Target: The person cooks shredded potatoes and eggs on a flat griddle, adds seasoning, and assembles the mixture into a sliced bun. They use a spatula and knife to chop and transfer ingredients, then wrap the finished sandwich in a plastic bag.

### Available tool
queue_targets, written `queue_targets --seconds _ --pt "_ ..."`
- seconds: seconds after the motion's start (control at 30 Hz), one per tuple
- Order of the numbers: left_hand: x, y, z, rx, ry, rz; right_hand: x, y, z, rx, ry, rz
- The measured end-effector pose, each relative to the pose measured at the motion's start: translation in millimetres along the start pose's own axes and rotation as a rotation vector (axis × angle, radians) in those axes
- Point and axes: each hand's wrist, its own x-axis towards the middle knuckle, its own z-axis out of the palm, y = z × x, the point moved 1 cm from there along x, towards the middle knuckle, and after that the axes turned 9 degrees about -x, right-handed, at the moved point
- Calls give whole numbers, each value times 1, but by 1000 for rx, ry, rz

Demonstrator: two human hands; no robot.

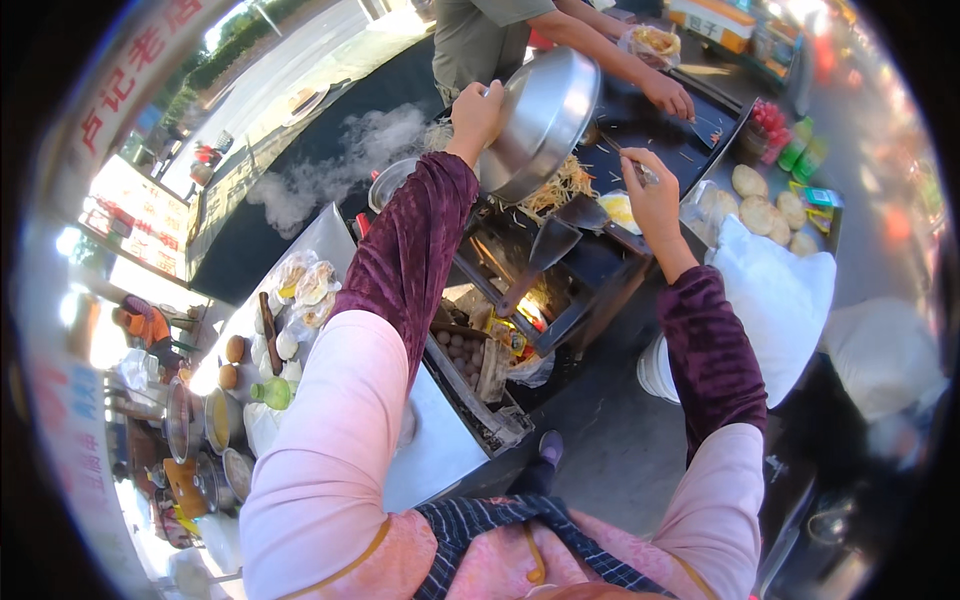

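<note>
Over the black griddle [619,90] my left hand [476,116] grips a large shiny metal bowl or lid [551,112], tilted on its side. Beneath its lower edge lies a heap of shredded vegetables [559,187], probably potato and carrot. My right hand [649,180] is closed around a slim metal utensil [615,146]; its far end is hard to make out. Just below that hand, an egg [619,208] with yellow and white parts lies on the griddle. A broad metal scraper [551,244] with a wooden handle rests across the near edge.
A co-worker's hand [667,94] reaches over the griddle's far side, near a bagged food [651,46]. Fire [532,311] burns below. Eggs [459,352] sit in a box left of it. Flatbreads [761,214] and a white cloth [772,300] lie right. Steam [337,165] drifts left.
</note>
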Motion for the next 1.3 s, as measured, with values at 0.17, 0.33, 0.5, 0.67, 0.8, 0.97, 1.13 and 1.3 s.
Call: queue_targets --seconds 0.17,0.33,0.5,0.67,0.8,0.97,1.13,1.3 --pt "45 58 8 241 -162 295 -4 14 -3 -31 31 -109" --pt "65 65 -31 25 55 359 -5 8 6 -68 41 -204" --pt "59 -27 -81 -795 320 -304 -8 2 26 97 161 40" --pt "17 6 -247 -1156 240 -257 -6 -89 16 555 243 452" --pt "-50 10 -434 -1190 224 -157 -30 -205 45 671 79 398" --pt "-176 -6 -711 -1027 355 -109 -91 -368 114 803 -208 456" --pt "-300 -61 -957 -788 639 -166 -170 -589 254 888 -565 398" --pt "-380 -153 -1124 -376 920 -337 -290 -784 425 1130 -867 500"
